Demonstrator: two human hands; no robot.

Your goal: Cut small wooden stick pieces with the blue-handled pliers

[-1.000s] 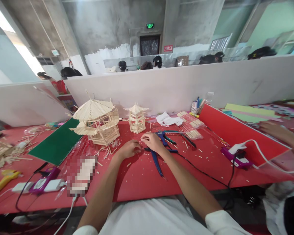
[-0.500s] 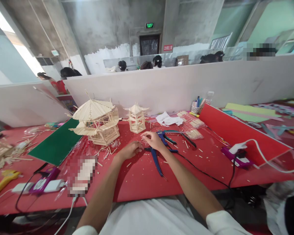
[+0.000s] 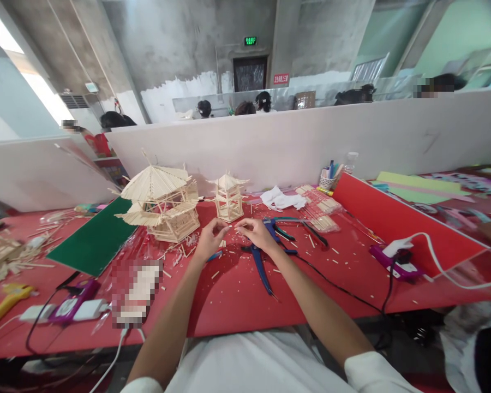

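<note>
Red tabletop is lying scattered with wood offcuts. Just in front of the small stick pavilion, the left hand and right hand are each pinching a thin stick piece, fingers narrowed, beside blue pliers.

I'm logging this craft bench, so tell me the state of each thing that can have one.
Left hand: fingertips pinched, contents too small to tell.
Right hand: fingertips pinched likewise.
Large stick pavilion: upright.
Small stick pavilion: upright.
Blue pliers: lying flat.
Purple glue gun: lying down, cord attached.
</note>
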